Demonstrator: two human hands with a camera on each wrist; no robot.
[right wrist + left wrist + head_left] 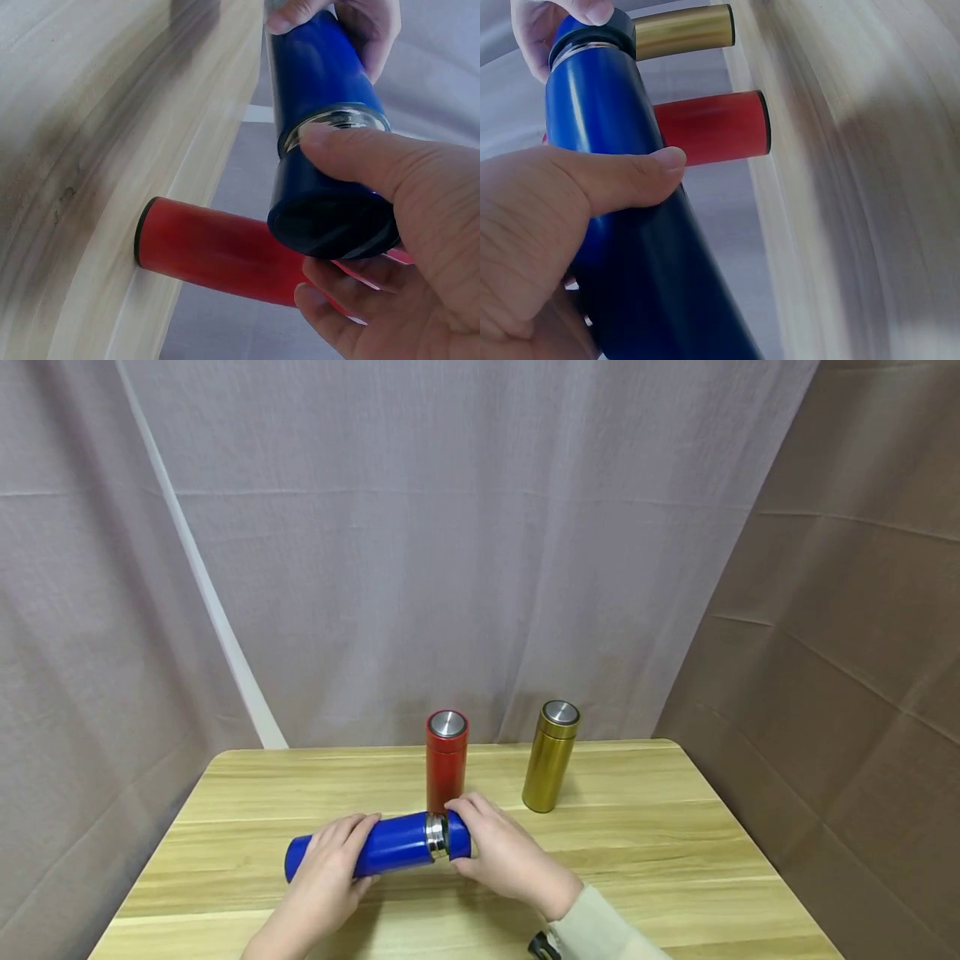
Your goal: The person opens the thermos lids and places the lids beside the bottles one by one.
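A blue thermos bottle [397, 843] lies nearly level above the table, its mouth toward the right. My left hand [330, 864] grips its body, the thumb [641, 176] across the side in the left wrist view. At the mouth end, my right hand [506, 856] holds the blue lid [459, 835] between thumb and fingers. In the head view a silver neck [436, 836] shows between lid and body. The lid sits at the neck, slightly askew in the right wrist view; whether its thread is engaged I cannot tell.
A red thermos [447, 768] stands upright just behind the blue bottle's mouth end. To its right stands a gold thermos [552, 756], also capped. Both are on the wooden table [637, 860]. Grey curtains [450, 568] hang behind the table.
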